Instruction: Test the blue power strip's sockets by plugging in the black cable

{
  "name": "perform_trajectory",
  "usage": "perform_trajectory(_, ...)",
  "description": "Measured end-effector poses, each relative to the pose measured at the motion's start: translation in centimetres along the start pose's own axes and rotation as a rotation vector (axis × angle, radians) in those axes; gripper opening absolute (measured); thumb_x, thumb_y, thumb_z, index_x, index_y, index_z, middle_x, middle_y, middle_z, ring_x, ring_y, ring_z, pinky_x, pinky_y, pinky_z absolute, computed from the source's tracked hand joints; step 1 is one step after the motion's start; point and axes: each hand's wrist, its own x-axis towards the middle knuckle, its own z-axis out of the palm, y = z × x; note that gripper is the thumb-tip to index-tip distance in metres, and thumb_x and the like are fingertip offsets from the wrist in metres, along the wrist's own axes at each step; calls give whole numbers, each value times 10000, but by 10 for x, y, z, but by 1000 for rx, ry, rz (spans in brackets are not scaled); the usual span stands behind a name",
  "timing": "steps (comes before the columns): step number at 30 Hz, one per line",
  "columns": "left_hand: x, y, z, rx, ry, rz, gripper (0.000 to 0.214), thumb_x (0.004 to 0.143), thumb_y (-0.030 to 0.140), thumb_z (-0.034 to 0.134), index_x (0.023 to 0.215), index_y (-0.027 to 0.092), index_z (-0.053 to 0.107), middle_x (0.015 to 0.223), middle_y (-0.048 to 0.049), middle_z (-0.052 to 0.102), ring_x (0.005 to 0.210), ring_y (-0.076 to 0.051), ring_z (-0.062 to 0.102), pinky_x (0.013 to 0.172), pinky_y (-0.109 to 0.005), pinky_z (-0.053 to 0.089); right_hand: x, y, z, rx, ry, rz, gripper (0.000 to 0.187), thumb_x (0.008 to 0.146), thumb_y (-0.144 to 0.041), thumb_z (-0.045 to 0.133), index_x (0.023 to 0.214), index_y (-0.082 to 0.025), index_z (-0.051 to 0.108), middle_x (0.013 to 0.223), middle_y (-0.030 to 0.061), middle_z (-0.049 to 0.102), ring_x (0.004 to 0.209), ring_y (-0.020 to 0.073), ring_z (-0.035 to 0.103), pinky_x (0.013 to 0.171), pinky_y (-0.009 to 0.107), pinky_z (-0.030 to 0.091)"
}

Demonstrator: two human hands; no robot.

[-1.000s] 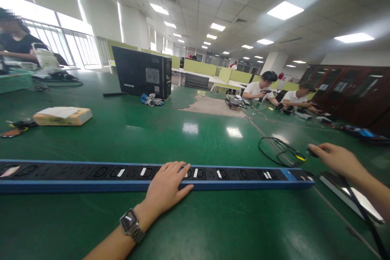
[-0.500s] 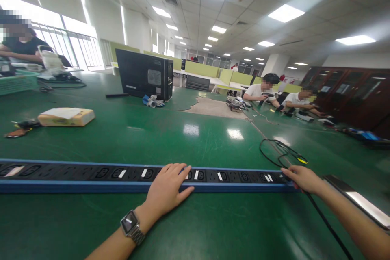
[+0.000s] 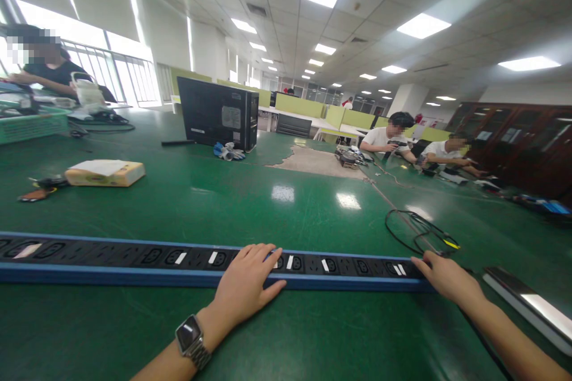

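Observation:
A long blue power strip (image 3: 304, 281) with a black socket face and several white labels lies across the table in front of me. My left hand (image 3: 248, 280) rests over its middle, fingers stretched toward the far edge and thumb apart on the near side. At the strip's right end, my right hand (image 3: 447, 277) is closed, with thumb and forefinger at the last sockets. Whatever its curled fingers hold is hidden. A black cable (image 3: 485, 339) runs from beneath that hand toward the lower right, and a loop of black cable (image 3: 397, 241) with a yellow tag lies behind it.
A dark, shiny flat object (image 3: 527, 303) lies to the right. Farther back are a tissue pack (image 3: 107, 172), a black computer tower (image 3: 218, 113), gloves (image 3: 229, 152) and a green basket (image 3: 33, 127). Co-workers sit at the far right (image 3: 386, 140) and far left (image 3: 51, 68).
The view has shifted slightly. My right hand has moved a little down against the strip's end, and the dark piece at its fingertips no longer shows. My left hand stays on the strip.

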Motion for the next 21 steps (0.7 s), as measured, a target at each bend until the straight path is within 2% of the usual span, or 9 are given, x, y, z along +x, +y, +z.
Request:
perform_trajectory(3,0,-1,0,-3,14,4,524,824,457,591,1276,195,553,1264,-97,600,1151,-279,531,1009,-454,391,-3,-3,1,3,8,-2,391,906,-509,352,839,-200,582,841,134,707,851,301,669,735,383,448)
perform_trajectory(5,0,-1,0,-4,23,2,520,817,454,601,1267,196,560,1257,-96,604,1148,-279,534,1005,-452,395,-3,-3,-6,13,11,-20,380,896,-506,382,801,-207,597,827,111,710,831,276,672,726,356,450)
perform_trajectory(9,0,-1,1,-9,30,-1,524,806,454,615,1263,202,566,1237,-94,616,1126,-279,545,993,-451,403,-2,-6,-44,13,86,17,471,885,-573,341,826,-209,634,814,116,707,808,289,669,670,356,450)
perform_trajectory(12,1,0,0,-14,24,-4,529,808,457,610,1265,196,565,1240,-99,613,1132,-281,541,998,-452,399,-9,-21,-76,70,190,55,521,854,-636,347,895,-209,642,787,106,707,767,284,668,619,333,447)
perform_trajectory(14,1,0,0,-11,15,-5,532,817,467,593,1269,187,562,1248,-104,607,1139,-283,535,1002,-456,395,-17,-41,-85,147,103,-8,484,869,-600,354,869,-197,623,668,71,689,633,235,660,562,293,436)
perform_trajectory(17,2,-1,0,-7,5,3,530,830,475,571,1270,181,561,1252,-107,603,1143,-284,531,1004,-458,393,-31,-75,-73,220,-91,-118,436,914,-530,312,804,-198,573,551,27,650,470,172,613,472,245,412)
perform_trajectory(21,2,0,0,-13,11,6,524,830,473,574,1269,188,559,1256,-103,600,1143,-279,528,1009,-453,390,-39,-99,-43,206,-177,-175,399,931,-479,329,731,-198,529,477,11,614,396,148,577,443,228,396)
